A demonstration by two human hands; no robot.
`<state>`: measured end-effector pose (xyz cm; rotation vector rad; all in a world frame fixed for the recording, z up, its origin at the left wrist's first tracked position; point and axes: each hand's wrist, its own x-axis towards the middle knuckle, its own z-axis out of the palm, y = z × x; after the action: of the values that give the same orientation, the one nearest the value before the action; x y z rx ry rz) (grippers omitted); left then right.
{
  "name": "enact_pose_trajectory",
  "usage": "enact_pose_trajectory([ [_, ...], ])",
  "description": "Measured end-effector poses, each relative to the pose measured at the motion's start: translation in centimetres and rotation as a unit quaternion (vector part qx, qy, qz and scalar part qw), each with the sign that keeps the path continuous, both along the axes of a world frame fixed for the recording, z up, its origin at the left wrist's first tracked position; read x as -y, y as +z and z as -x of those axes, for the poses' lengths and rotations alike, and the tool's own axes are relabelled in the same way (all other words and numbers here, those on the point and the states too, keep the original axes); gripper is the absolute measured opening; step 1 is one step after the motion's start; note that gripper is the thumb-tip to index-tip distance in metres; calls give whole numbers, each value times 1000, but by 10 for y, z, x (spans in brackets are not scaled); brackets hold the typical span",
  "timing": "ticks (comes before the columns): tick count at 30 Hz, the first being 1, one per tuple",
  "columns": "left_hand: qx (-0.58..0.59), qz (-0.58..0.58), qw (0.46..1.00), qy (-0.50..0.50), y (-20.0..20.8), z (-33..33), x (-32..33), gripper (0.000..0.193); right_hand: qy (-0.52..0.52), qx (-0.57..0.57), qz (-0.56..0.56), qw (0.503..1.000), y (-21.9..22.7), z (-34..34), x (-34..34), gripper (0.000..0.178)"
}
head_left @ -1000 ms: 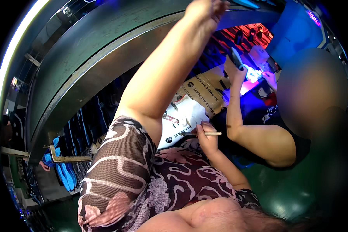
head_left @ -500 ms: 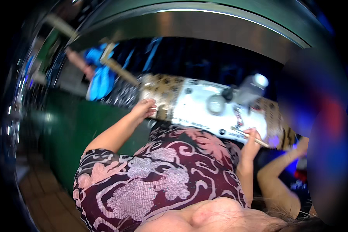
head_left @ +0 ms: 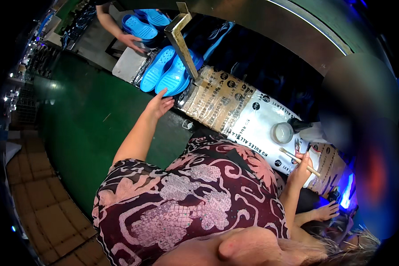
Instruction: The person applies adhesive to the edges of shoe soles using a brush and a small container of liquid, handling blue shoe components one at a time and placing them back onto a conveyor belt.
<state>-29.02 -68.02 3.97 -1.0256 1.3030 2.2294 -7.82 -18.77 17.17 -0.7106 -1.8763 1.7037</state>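
Observation:
My left hand reaches out with its fingers apart, right by the near end of a pair of blue shoe soles. Whether its fingertips touch them I cannot tell. The soles lie side by side on the bench, with small holes dotted over one end. My right hand grips a thin brush with a light wooden handle, over the white covering of the bench. Beyond the brush tip stands a round, translucent pot.
A co-worker's hand is at the far left, beside more blue soles. A metal bracket rises behind the near pair. Brown taped cardboard covers part of the bench. Another person's hand shows at the lower right.
The view has swung toward the left and sharpened. My left hand has moved from the cardboard to the blue soles. My right hand still holds the brush.

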Motion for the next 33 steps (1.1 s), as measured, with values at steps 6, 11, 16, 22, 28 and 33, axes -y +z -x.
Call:
enact_pose_trajectory([
  [6,-16,28,996,78,-3,36,-1,39,2,17,7,1000,9,-4,12,38],
  [11,-157,83,982,66,11,3,21,33,14,21,-18,1000,7,-6,12,39],
  [16,-223,98,967,69,37,-6,103,45,9,33,2,999,-2,-7,11,38],
  [22,-131,249,958,63,18,36,101,70,35,-3,20,999,-5,-1,17,36],
  [28,-177,104,978,45,-2,54,61,58,16,10,-2,1000,-2,-13,13,35],
  [33,-204,103,973,22,2,-3,79,58,17,27,9,999,-10,-20,6,36],
])
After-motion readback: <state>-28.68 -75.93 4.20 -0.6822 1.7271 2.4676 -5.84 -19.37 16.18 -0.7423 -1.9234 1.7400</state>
